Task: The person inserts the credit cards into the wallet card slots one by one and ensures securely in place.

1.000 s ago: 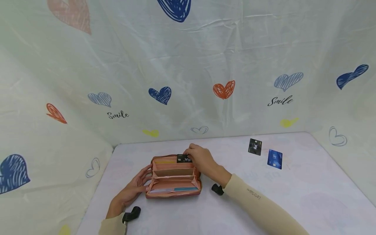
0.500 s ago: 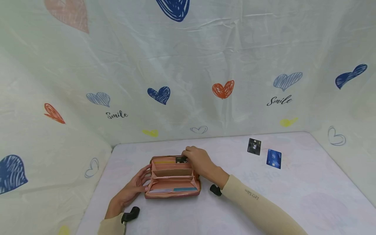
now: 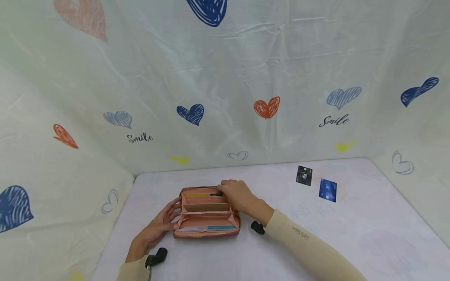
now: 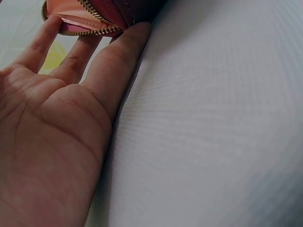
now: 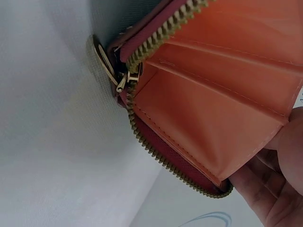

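Bracing the pink wallet (image 3: 207,200) at its left end, the left hand (image 3: 159,224) has its fingers spread wide, and the head view puts that wallet open on the table (image 3: 281,249), just below the middle of the frame. Across at the wallet's upper right corner, the right hand (image 3: 240,195) is narrow, fingers bent, pinching the tucked black card (image 3: 215,194), of which only a thin dark strip shows! The head view alone gives us the yellow strip (image 3: 197,194) beside it, the pale slip (image 3: 193,228) and blue slip (image 3: 221,226) along the lower pocket, and, out at the right of the frame, the loose black card (image 3: 304,175) with the blue card (image 3: 328,190) near it.

Over to the left wrist view: here's the open palm, with thumb and fingertips against the wallet's edge at upper left, brass zip teeth (image 4: 90,32) close up. And the right wrist view brings what the head camera can't: a folded orange side panel (image 5: 189,113), the zip pull (image 5: 122,82) at upper left, and, at the right edge, fingers behind the wallet, thumb in front. The card itself is hidden from that angle.
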A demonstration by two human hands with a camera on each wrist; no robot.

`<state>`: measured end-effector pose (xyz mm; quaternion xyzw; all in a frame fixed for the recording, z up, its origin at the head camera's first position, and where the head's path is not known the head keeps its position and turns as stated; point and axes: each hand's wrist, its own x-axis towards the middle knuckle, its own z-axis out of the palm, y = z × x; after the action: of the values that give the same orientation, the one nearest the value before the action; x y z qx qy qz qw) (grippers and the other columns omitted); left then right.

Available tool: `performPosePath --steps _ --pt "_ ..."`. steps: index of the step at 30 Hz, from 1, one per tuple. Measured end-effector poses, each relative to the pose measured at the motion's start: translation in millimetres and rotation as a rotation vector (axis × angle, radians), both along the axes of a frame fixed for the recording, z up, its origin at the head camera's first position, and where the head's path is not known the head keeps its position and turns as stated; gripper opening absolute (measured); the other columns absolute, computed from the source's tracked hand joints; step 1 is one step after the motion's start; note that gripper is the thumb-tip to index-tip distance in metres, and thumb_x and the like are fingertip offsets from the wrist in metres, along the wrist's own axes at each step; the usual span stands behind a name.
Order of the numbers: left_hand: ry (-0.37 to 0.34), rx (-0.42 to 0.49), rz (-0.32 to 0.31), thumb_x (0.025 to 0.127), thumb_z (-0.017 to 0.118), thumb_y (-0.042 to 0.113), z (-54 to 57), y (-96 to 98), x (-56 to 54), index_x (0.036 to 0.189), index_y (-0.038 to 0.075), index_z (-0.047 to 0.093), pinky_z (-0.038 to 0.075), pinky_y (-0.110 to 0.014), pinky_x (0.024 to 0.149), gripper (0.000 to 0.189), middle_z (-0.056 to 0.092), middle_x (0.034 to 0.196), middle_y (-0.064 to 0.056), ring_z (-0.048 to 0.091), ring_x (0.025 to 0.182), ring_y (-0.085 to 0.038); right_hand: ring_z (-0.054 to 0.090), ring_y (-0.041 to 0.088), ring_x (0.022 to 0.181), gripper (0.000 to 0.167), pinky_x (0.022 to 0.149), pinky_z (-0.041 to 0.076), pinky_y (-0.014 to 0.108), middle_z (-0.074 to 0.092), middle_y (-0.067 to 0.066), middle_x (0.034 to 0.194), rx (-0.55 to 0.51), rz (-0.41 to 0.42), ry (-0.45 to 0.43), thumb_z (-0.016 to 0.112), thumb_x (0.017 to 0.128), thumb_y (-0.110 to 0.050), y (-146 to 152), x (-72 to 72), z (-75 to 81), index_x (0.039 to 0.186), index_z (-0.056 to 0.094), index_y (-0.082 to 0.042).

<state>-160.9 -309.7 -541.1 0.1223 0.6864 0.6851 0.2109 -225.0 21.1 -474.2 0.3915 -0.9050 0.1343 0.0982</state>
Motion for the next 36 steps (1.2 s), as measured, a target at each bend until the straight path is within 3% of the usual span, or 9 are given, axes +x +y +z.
performPosePath --steps 4,8,11,15,19,24,29,36 --pt "0.005 0.01 -0.004 0.096 0.075 0.01 1.0 1.1 -0.4 0.169 0.013 0.019 0.046 -0.023 0.108 0.092 0.044 0.152 0.012 0.052 0.135 -0.004 0.071 0.018 0.082 0.015 0.066 0.06 0.031 0.067 0.0 0.086 -0.021 -0.007 0.006 0.072 0.098 -0.001 2.7 1.3 0.9 0.105 0.079 -0.013" --pt "0.002 0.006 0.001 0.096 0.076 0.01 1.7 2.1 -0.8 0.169 0.013 0.02 0.046 -0.023 0.108 0.092 0.044 0.152 0.012 0.052 0.135 -0.003 0.07 0.016 0.083 0.014 0.067 0.059 0.03 0.068 0.0 0.089 -0.087 -0.007 -0.043 0.07 0.101 -0.006 8.6 2.5 -3.0 0.106 0.081 -0.013" --pt "0.009 0.001 0.002 0.096 0.076 0.01 1.4 2.0 -1.3 0.169 0.012 0.02 0.046 -0.022 0.108 0.092 0.044 0.152 0.011 0.052 0.135 -0.002 0.069 0.014 0.091 0.017 0.076 0.059 0.03 0.071 0.0 0.1 -0.223 -0.009 -0.132 0.069 0.101 -0.006 17.6 4.6 -6.6 0.112 0.08 -0.011" --pt "0.01 0.009 -0.002 0.096 0.076 0.009 -0.1 1.7 -2.0 0.168 0.013 0.02 0.046 -0.022 0.108 0.092 0.044 0.152 0.011 0.052 0.135 -0.002 0.07 0.018 0.1 0.019 0.085 0.061 0.033 0.072 0.003 0.109 -0.492 -0.039 -0.254 0.069 0.099 0.0 36.3 10.3 -7.9 0.114 0.077 -0.007" --pt "0.022 0.016 -0.014 0.096 0.075 0.009 -1.0 0.8 -1.9 0.168 0.014 0.021 0.046 -0.022 0.108 0.09 0.044 0.152 0.012 0.052 0.135 -0.002 0.071 0.023 0.102 0.019 0.085 0.063 0.033 0.073 0.007 0.109 -0.666 -0.124 -0.274 0.07 0.097 0.005 60.9 14.9 -9.7 0.114 0.075 -0.003" --pt "0.029 0.016 -0.012 0.096 0.074 0.009 0.1 -0.7 0.7 0.168 0.015 0.021 0.046 -0.023 0.108 0.09 0.043 0.152 0.014 0.052 0.135 -0.002 0.072 0.028 0.1 0.023 0.085 0.063 0.039 0.074 0.011 0.11 -0.708 -0.241 -0.232 0.072 0.094 0.009 97.0 16.9 -17.5 0.116 0.073 0.0" --pt "0.016 0.014 -0.008 0.096 0.074 0.01 1.9 -0.1 1.5 0.168 0.014 0.02 0.047 -0.023 0.108 0.091 0.043 0.152 0.016 0.052 0.135 -0.001 0.071 0.031 0.101 0.026 0.086 0.062 0.038 0.074 0.015 0.111 -0.73 -0.352 -0.243 0.069 0.094 0.011 135.3 18.5 -26.7 0.118 0.072 0.002" --pt "-0.003 -0.012 0.005 0.096 0.075 0.01 4.0 1.1 1.5 0.169 0.014 0.019 0.046 -0.022 0.107 0.091 0.042 0.152 0.012 0.052 0.134 -0.001 0.071 0.037 0.106 0.028 0.084 0.051 0.01 0.073 0.023 0.119 -0.742 -0.526 -0.291 0.066 0.096 0.01 181.8 19.1 -37.3 0.124 0.069 0.006"
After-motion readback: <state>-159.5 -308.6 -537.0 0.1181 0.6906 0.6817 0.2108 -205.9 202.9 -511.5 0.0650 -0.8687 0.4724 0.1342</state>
